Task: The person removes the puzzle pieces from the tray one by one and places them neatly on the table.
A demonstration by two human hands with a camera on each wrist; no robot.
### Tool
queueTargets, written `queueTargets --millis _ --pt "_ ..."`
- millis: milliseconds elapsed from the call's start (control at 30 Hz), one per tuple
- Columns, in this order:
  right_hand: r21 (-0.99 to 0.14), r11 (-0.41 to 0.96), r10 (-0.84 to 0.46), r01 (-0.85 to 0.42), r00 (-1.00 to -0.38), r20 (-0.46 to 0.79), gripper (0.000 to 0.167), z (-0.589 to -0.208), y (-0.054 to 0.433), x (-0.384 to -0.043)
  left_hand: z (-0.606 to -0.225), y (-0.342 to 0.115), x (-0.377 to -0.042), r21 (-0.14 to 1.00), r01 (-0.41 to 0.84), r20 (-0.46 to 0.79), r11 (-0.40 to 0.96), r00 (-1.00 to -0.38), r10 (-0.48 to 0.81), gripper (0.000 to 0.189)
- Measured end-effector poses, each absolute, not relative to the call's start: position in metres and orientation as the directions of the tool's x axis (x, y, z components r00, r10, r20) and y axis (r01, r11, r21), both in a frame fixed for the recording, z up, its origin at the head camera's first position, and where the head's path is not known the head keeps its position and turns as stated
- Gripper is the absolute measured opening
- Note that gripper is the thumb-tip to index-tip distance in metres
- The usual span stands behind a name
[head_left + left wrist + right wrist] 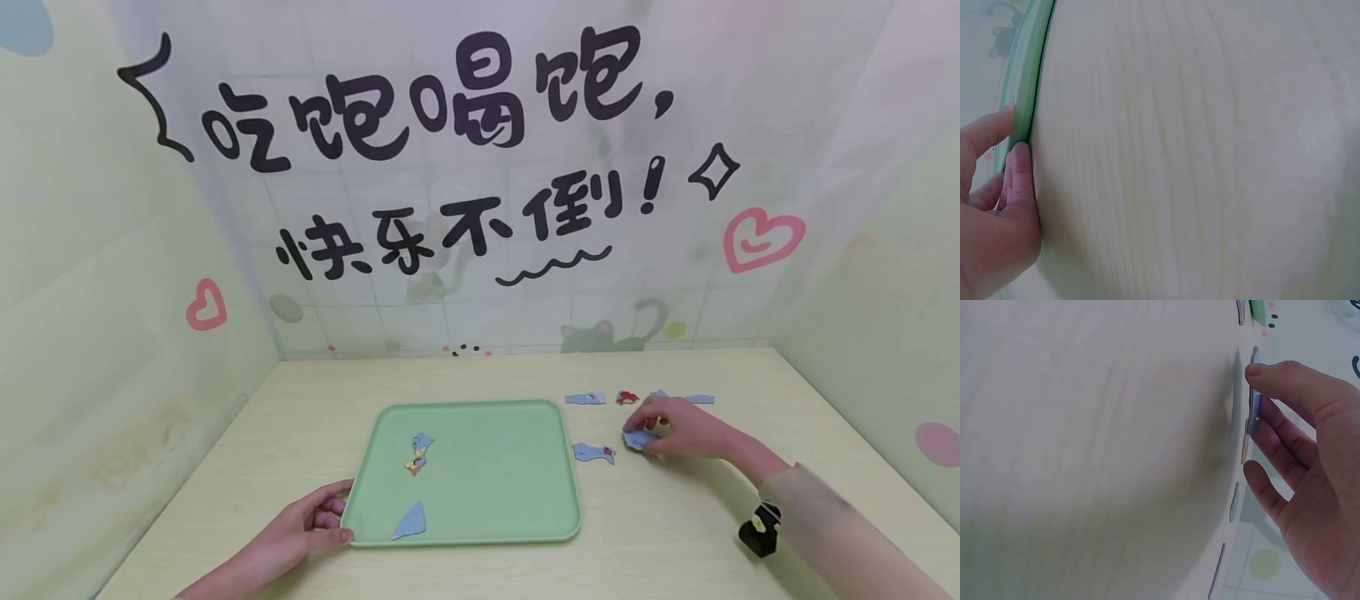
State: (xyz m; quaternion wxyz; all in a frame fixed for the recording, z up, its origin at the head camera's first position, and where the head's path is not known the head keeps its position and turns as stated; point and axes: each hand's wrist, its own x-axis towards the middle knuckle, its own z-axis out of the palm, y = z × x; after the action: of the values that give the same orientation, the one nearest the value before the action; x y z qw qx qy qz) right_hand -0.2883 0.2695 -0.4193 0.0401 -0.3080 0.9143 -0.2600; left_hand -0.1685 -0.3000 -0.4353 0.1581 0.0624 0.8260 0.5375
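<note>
My left hand (311,521) holds the near left corner of a light green tray (487,533), and its thumb lies on the rim (1029,81) in the left wrist view. On the tray lie a plain blue puzzle piece (411,522) near the front and, farther back, blue and yellow pieces (417,454) set close together. To the right of the tray my right hand (678,425) pinches a light blue puzzle piece (639,440) between thumb and fingers. The right wrist view shows this piece (1254,406) edge-on, lifted slightly off the table.
A blue piece with a red patch (594,452) lies just right of the tray. Behind it is a row with a blue piece (585,398), a red piece (627,397) and another blue piece (701,399). Printed fabric walls (480,317) enclose the wooden table (465,575).
</note>
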Motion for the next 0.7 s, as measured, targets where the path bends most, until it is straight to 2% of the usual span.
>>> queueTargets --millis 700 --pt "-0.520 0.656 -0.612 -0.547 -0.789 0.059 0.026 -0.4275 0.2773 -0.2879 -0.4363 -0.3011 -0.1695 0.902 -0.064 -0.195 0.426 -0.942 0.271 0.084"
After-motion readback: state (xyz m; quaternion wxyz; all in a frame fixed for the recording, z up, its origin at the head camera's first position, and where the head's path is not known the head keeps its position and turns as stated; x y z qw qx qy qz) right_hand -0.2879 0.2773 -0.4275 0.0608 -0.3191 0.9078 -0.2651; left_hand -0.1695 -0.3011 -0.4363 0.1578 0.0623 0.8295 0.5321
